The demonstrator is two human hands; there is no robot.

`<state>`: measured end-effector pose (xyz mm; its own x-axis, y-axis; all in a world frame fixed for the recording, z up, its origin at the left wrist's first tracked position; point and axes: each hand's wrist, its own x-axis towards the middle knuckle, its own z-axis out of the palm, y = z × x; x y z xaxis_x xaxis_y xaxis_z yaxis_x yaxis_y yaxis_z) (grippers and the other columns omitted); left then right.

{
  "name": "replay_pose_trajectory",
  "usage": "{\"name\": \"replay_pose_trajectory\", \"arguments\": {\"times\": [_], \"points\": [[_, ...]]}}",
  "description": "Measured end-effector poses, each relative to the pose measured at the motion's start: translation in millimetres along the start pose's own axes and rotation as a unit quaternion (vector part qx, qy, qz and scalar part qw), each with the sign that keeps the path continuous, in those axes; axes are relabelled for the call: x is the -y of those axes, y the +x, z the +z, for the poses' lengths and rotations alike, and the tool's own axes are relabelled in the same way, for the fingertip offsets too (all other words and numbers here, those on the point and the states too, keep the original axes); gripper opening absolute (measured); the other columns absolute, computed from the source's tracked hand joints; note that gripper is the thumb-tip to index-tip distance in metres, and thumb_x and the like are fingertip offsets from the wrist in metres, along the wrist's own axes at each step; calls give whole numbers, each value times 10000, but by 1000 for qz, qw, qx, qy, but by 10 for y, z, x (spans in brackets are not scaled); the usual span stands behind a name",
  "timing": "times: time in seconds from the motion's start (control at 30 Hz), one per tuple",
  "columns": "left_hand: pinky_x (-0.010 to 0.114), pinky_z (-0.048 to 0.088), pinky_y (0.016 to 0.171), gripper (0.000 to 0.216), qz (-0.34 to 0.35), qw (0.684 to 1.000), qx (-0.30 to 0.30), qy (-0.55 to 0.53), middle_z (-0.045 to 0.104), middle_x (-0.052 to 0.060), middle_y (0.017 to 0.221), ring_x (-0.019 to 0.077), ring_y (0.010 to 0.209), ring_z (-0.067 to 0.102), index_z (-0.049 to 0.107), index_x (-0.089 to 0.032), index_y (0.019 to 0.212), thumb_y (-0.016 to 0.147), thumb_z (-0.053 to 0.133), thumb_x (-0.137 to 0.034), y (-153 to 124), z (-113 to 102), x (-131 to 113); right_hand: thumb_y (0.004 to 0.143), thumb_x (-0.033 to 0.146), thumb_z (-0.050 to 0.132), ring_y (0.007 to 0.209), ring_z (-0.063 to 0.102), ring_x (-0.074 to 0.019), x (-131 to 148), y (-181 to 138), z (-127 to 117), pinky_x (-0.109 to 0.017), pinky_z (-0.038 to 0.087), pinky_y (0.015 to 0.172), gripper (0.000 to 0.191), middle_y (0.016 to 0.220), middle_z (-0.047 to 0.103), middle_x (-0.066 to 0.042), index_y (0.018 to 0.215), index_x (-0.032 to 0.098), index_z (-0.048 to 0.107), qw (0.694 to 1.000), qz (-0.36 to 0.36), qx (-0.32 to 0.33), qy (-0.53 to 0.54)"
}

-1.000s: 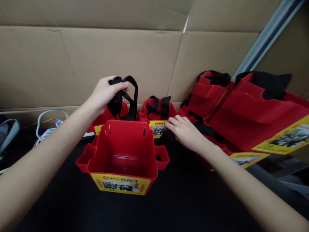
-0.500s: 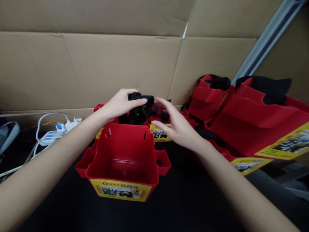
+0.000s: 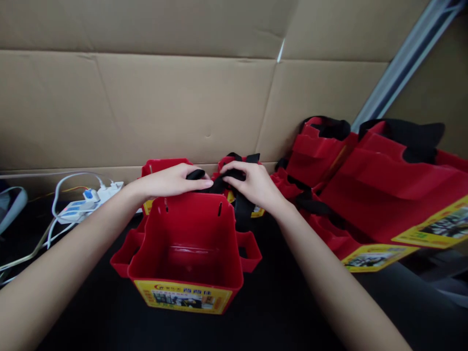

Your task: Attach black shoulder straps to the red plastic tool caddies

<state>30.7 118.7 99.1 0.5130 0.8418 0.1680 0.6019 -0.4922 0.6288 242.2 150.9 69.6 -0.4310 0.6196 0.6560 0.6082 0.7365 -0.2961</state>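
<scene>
A red plastic bin (image 3: 186,243) with a yellow label stands open on the black table in front of me. Its far wall has two narrow slots. My left hand (image 3: 170,180) and my right hand (image 3: 252,183) are both closed on a black strap (image 3: 219,185) held just above the bin's far rim. A loose end of the strap hangs down behind the bin's right corner. Two more red bins (image 3: 161,168) stand behind, partly hidden by my hands.
A stack of red bins with black straps (image 3: 369,180) lies tipped on its side at the right. A white power strip with cables (image 3: 78,207) sits at the left. A cardboard wall (image 3: 183,97) closes off the back.
My left hand came down with the strap from above the rear bins to the front bin's far rim. My right hand left the table and took hold of the same strap.
</scene>
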Motion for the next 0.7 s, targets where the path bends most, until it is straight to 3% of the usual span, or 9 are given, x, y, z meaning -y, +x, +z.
{"name": "replay_pose_trajectory", "arguments": {"times": [0.07,0.17,0.23,0.33,0.4,0.47,0.57,0.63,0.7], "points": [[221,455,678,315,-8,999,34,-16,666,42,1010,189,898,611,656,-226,996,807,503,-427,-59,-27,30,777,233,560,794,631,-169,-63,-15,-40,-294,464,742,118,852,690,-21,819,184,658,997,44,22,-54],[223,458,617,256,-32,997,57,-39,681,40,862,172,760,621,674,-209,887,817,491,-374,-117,-59,78,726,200,608,703,630,-176,-145,-58,-129,-270,460,616,42,742,676,-31,721,188,649,977,117,108,-139],[222,435,552,255,-47,996,66,-37,669,32,755,153,633,597,675,-199,841,819,479,-360,-113,-77,85,650,145,668,749,638,-205,-141,-90,-181,-281,476,627,129,793,680,-45,766,199,662,961,143,165,-168],[217,370,483,253,-23,997,67,25,638,19,676,130,539,539,675,-188,783,799,493,-364,-12,-75,21,660,176,684,1024,586,-234,-4,-110,-186,-329,480,832,462,1126,622,-62,1111,221,592,975,65,195,-89],[225,336,462,252,15,995,62,76,603,5,606,120,497,494,657,-182,719,788,495,-362,99,-46,-63,783,222,575,1162,503,-194,127,-99,-131,-331,425,953,494,1285,523,-52,1265,217,468,983,-15,181,10],[232,318,452,234,42,991,49,114,558,-10,531,110,451,449,637,-177,678,776,499,-339,202,-10,-150,848,214,477,1181,488,-169,220,-79,-64,-327,406,978,442,1312,500,-50,1288,199,437,986,-56,142,73],[229,296,430,242,43,991,34,118,530,-12,484,97,414,424,654,-164,670,768,515,-338,259,-6,-209,858,203,458,934,629,-159,207,-65,-63,-301,489,832,369,1142,621,-47,1224,181,505,988,-37,118,89],[220,307,432,266,26,996,25,80,564,-3,512,94,428,449,689,-166,706,769,529,-368,222,-59,-173,853,201,459,673,654,-137,114,-73,-161,-253,512,642,279,867,696,-17,1088,176,606,986,13,154,66],[212,368,489,240,9,1000,4,27,636,10,615,106,514,520,712,-181,757,752,565,-370,158,-135,-95,837,194,471,550,630,-130,13,-85,-297,-228,487,540,218,666,679,7,916,174,674,977,61,202,28]]}}
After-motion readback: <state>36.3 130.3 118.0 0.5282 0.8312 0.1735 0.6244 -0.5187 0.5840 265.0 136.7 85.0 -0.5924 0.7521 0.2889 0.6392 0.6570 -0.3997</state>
